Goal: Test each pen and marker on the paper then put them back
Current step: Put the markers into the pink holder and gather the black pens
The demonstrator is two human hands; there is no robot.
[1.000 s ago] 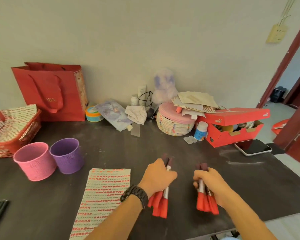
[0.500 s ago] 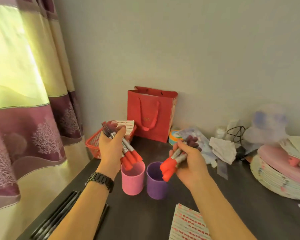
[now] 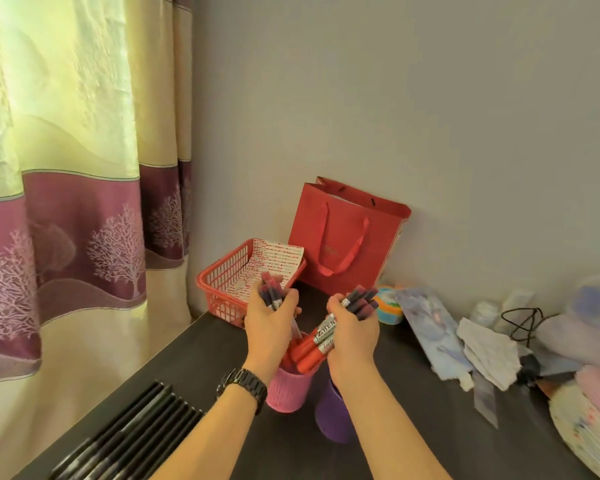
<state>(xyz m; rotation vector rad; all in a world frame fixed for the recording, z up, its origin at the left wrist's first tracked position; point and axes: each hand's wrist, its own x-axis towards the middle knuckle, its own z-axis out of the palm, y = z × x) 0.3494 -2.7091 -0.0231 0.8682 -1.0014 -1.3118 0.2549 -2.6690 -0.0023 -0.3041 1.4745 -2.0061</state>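
The left hand (image 3: 272, 323) is closed around a bundle of markers (image 3: 270, 289). Their dark ends point up, and their red caps point down at the mouth of the pink cup (image 3: 288, 393) directly below. The right hand (image 3: 355, 334) grips a second bundle of markers (image 3: 326, 332). This bundle is tilted, with its red caps angled down and left over the pink cup's rim and its dark ends up to the right. A purple cup (image 3: 333, 419) stands just beside the pink cup, partly hidden under the right forearm. A black wristwatch (image 3: 243, 384) is on the left wrist. Behind the hands, a red basket (image 3: 222, 285) holds a sheet of paper (image 3: 279, 259) covered in red marks. A red bag (image 3: 347, 237) leans against the wall beside it. A row of black pens (image 3: 129, 441) lies near the left edge of the dark surface (image 3: 201, 358). A curtain (image 3: 84, 202) hangs on the left.
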